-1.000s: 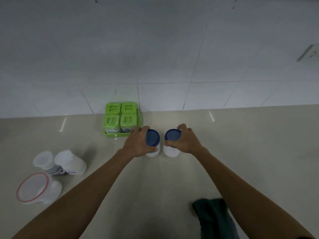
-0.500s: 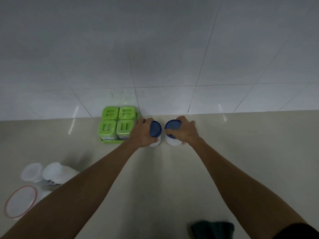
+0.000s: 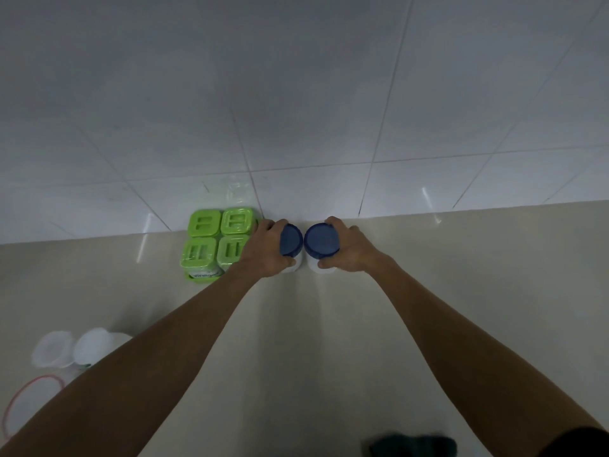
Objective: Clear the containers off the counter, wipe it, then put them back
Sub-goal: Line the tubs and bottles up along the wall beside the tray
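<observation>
Jars, two, white-bodied with dark blue screw lids, upright side by side at the far edge of the tabletop (image 3: 329,341), close against the tiled wall (image 3: 296,110). Left jar (image 3: 291,240) gripped by the left hand (image 3: 265,250), fingers (image 3: 280,223) curled over the far side of the lid, thumb on the near side of the white body. Right jar (image 3: 321,240) gripped likewise by the right hand (image 3: 351,250), fingers (image 3: 333,221) wrapped round the back of the lid, thumb pressed on the body below. Lids nearly touching, only a thin gap between. Any writing on either jar out of sight.

Just left of the left hand, a bright green tray (image 3: 192,278) back against the wall, with four square green-lidded boxes (image 3: 202,255) in it, two by two. Back of the left hand touching or almost touching the right-hand boxes, hard to say which. On the front left box a white label (image 3: 206,275) with green lettering, seemingly "Vinegar", last letters blurred. Other labels hidden or unreadable.

Well apart at the near left, two white tubs (image 3: 95,344) side by side, partly behind the left forearm; a speck of green print low on one, too small to read. Nearer still, at the left edge, a clear tub (image 3: 19,413) with a thin red rim, cut off by the frame. At the bottom edge, beside the right forearm, a crumpled dark cloth (image 3: 413,445), blurred.
</observation>
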Motion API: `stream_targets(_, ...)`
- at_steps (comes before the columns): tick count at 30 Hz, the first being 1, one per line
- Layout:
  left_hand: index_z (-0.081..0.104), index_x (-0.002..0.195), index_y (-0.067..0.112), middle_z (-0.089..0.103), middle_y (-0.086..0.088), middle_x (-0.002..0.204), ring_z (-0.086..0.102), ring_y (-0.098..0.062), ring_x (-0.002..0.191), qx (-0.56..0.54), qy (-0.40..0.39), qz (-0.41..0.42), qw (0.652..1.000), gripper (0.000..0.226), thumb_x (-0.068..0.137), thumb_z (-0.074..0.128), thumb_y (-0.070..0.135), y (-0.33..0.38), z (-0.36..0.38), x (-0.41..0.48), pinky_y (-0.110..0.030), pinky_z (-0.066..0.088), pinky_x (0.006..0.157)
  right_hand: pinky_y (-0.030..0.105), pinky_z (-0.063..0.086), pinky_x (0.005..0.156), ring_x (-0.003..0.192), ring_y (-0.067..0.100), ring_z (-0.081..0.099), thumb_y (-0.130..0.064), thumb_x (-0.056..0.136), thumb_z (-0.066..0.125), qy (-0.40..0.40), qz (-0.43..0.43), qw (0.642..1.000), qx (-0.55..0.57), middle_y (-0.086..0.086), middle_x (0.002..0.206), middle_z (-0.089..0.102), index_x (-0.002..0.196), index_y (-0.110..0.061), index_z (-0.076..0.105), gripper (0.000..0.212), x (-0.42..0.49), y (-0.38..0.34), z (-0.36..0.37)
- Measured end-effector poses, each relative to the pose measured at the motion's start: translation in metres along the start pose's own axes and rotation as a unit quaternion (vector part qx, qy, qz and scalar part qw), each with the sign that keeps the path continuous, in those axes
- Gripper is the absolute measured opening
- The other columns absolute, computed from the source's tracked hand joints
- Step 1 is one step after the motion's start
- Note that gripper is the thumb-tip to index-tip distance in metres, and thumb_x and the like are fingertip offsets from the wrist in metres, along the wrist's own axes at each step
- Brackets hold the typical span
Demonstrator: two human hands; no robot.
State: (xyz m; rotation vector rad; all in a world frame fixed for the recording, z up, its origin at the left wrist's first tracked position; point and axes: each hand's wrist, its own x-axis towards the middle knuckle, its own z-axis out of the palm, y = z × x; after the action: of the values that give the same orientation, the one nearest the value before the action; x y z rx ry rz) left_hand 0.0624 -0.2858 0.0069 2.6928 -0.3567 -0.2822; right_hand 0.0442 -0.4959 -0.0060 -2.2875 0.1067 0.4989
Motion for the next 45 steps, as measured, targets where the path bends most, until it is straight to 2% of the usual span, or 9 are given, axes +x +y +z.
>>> stream_targets(4, 0.039, 0.141, 0.015, 0.044, -0.011, 0.137, 0.040, -0.033, 0.125, 0.001, 0.012, -0.004, 1.000, 0.088, 0.066, 0.083, 0.030, -0.005, -0.005, 0.010, -0.041, 0.040, 0.102, 0.036, 0.047, 0.083, 0.111, 0.031, 0.050, -0.035, 0.063, 0.090, 0.051, -0.006, 0.998, -0.035, 0.013, 0.125, 0.040, 0.135, -0.016, 0.036, 0.092, 0.014, -0.015, 0.000)
stream_targets(10, 0.040, 0.142, 0.010, 0.047, -0.009, 0.139, 0.045, -0.033, 0.124, 0.012, 0.010, -0.013, 1.000, 0.093, 0.063, 0.082, 0.036, -0.009, -0.010, 0.028, -0.042, 0.038, 0.105, 0.043, 0.053, 0.089, 0.111, 0.035, 0.054, -0.034, 0.065, 0.089, 0.108, 0.003, 0.993, -0.036, 0.015, 0.130, 0.037, 0.138, -0.015, 0.034, 0.093, 0.032, -0.027, 0.002)
stream_targets(15, 0.048, 0.133, 0.009, 0.052, -0.007, 0.131, 0.051, -0.033, 0.114, -0.004, 0.021, -0.018, 1.000, 0.083, 0.061, 0.083, 0.033, -0.015, -0.008, 0.037, -0.039, 0.044, 0.099, 0.046, 0.053, 0.092, 0.112, 0.036, 0.054, -0.038, 0.065, 0.088, 0.105, 0.003, 0.994, -0.041, 0.014, 0.130, 0.037, 0.141, -0.017, 0.032, 0.097, 0.040, -0.026, 0.004)
stream_targets(20, 0.049, 0.135, 0.007, 0.050, -0.007, 0.138, 0.050, -0.032, 0.119, -0.002, 0.027, -0.013, 1.000, 0.087, 0.062, 0.084, 0.038, -0.021, -0.011, 0.043, -0.038, 0.043, 0.103, 0.046, 0.053, 0.093, 0.112, 0.036, 0.055, -0.040, 0.065, 0.089, 0.119, 0.008, 0.993, -0.024, 0.015, 0.131, 0.037, 0.142, -0.017, 0.031, 0.099, 0.046, -0.028, 0.003)
stream_targets(24, 0.053, 0.135, 0.013, 0.049, -0.009, 0.138, 0.050, -0.031, 0.121, -0.004, 0.043, -0.032, 0.999, 0.087, 0.060, 0.085, 0.044, -0.025, -0.007, 0.048, -0.041, 0.044, 0.105, 0.045, 0.054, 0.092, 0.112, 0.036, 0.056, -0.041, 0.064, 0.089, 0.129, 0.013, 0.991, -0.018, 0.014, 0.131, 0.036, 0.143, -0.017, 0.029, 0.102, 0.051, -0.029, 0.003)
stream_targets(28, 0.052, 0.136, 0.014, 0.047, -0.011, 0.139, 0.047, -0.031, 0.124, 0.015, 0.043, -0.044, 0.998, 0.087, 0.061, 0.084, 0.045, -0.021, -0.008, 0.048, -0.038, 0.043, 0.106, 0.045, 0.054, 0.091, 0.111, 0.036, 0.057, -0.042, 0.063, 0.089, 0.131, 0.016, 0.991, -0.019, 0.014, 0.130, 0.037, 0.143, -0.018, 0.029, 0.102, 0.053, -0.028, 0.006)
stream_targets(37, 0.046, 0.140, 0.011, 0.039, -0.012, 0.144, 0.038, -0.033, 0.128, 0.025, 0.048, -0.047, 0.997, 0.079, 0.073, 0.080, 0.034, -0.011, -0.008, 0.044, -0.038, 0.040, 0.105, 0.045, 0.054, 0.091, 0.112, 0.036, 0.056, -0.045, 0.065, 0.088, 0.129, 0.011, 0.991, -0.021, 0.014, 0.132, 0.036, 0.145, -0.021, 0.026, 0.105, 0.052, -0.026, 0.005)
stream_targets(42, 0.042, 0.140, 0.010, 0.031, -0.012, 0.146, 0.033, -0.035, 0.130, 0.034, 0.049, -0.035, 0.998, 0.083, 0.071, 0.079, 0.036, 0.001, -0.010, 0.037, -0.041, 0.041, 0.103, 0.046, 0.053, 0.093, 0.115, 0.034, 0.053, -0.054, 0.056, 0.089, 0.085, 0.010, 0.995, -0.050, 0.011, 0.134, 0.031, 0.148, -0.025, 0.019, 0.119, 0.046, -0.026, -0.006)
stream_targets(45, 0.042, 0.141, 0.011, 0.028, -0.014, 0.149, 0.031, -0.037, 0.134, 0.033, 0.064, -0.028, 0.997, 0.082, 0.072, 0.079, 0.034, 0.003, -0.017, 0.031, -0.042, 0.037, 0.106, 0.046, 0.052, 0.095, 0.119, 0.034, 0.049, -0.050, 0.058, 0.089, 0.085, 0.011, 0.993, -0.076, 0.013, 0.136, 0.028, 0.151, -0.025, 0.016, 0.120, 0.040, -0.029, -0.014)
